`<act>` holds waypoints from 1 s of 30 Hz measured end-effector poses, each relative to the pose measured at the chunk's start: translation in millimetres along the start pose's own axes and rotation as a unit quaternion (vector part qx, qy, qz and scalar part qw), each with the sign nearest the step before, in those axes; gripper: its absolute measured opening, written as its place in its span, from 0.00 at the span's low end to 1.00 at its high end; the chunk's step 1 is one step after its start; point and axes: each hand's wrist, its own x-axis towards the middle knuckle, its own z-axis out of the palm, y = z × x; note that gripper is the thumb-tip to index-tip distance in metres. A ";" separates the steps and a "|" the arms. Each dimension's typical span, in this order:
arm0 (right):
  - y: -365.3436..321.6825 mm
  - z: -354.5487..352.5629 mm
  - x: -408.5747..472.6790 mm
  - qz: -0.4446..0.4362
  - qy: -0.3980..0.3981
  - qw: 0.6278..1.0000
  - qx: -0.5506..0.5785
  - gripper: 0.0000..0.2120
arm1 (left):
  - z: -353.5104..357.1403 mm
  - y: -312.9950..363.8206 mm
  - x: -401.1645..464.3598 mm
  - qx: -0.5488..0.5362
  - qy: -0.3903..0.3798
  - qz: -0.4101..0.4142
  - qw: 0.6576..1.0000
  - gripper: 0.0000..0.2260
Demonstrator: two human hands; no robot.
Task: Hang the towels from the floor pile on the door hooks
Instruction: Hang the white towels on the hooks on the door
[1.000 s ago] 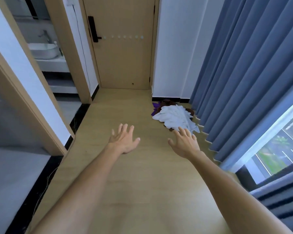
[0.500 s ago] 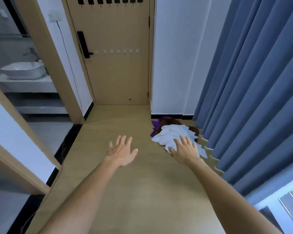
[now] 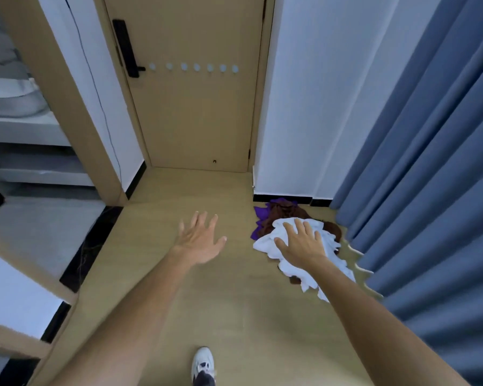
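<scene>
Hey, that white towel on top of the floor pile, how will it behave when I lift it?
The white towel lies crumpled in soft folds, so it will probably droop limply. It looks light. It overlaps the brown towel, which might drag along. The right hand is spread over it, not yet gripping.

Right hand [image 3: 301, 243] now over the white towel [image 3: 265, 243] at two o'clock — a second ago just short of it, pile and door [image 3: 195, 107] nearer, white shoe [image 3: 203, 363] newly in view at six o'clock — left hand [image 3: 200, 238] advanced alongside.
</scene>
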 end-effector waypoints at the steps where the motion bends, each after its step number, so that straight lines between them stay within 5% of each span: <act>1: -1.2 -3.2 22.4 0.009 -0.008 1.000 -0.001 0.27 | -5.6 -7.3 25.0 -0.005 -0.004 0.005 1.000 0.30; 7: -0.2 -32.2 128.9 0.064 -0.021 0.998 0.012 0.27 | -44.8 -27.2 160.1 0.002 -0.015 0.053 0.998 0.30; 17: 63.7 -30.8 268.3 0.163 -0.065 0.984 0.039 0.27 | -54.4 37.2 353.1 0.042 0.002 0.186 0.982 0.25; 30: 164.9 10.2 470.1 0.257 -0.154 0.948 0.105 0.27 | -65.7 85.2 602.1 0.094 -0.084 0.187 0.974 0.27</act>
